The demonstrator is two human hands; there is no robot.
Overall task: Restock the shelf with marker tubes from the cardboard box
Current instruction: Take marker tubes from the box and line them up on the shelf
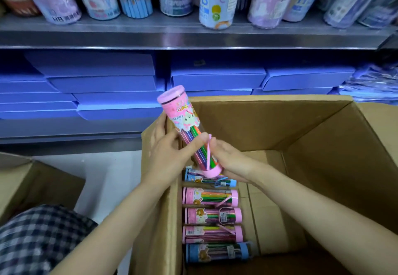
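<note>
- Both hands held one item: the left hand [170, 154] gripped the middle of the pink marker tube [189, 132], fingers curled round the clear barrel; the right hand [231, 162] closed on the lower end, near the pink bottom cap, its fingers by the thin pink carry strap [208, 152].
- Tube's position: tilted, lid end up and away from the person, raised above the near-left corner of the cardboard box [269, 128], clear of the stock below.
- Remaining stock in the box: five marker tubes lying flat in a column along the left wall, namely a blue-capped one [210, 180] on top, three pink ones [210, 214] in the middle, another blue one [217, 252] nearest the person. Most of the box floor showed bare cardboard.
- Shelf [193, 37]: grey metal, above and behind the box, carrying upright pencil tubs [217, 1]. Below it lay stacks of blue folders [103, 85].
- Other: a second carton [32, 188] at left; checked fabric [43, 240] at lower left.
- Handling judgement: the strap looked loose, so it was best laid flat against the barrel before placing. The tube should be turned upright, carried by the barrel not the lid, and set down label outward in a gap wide enough not to topple its neighbours.
</note>
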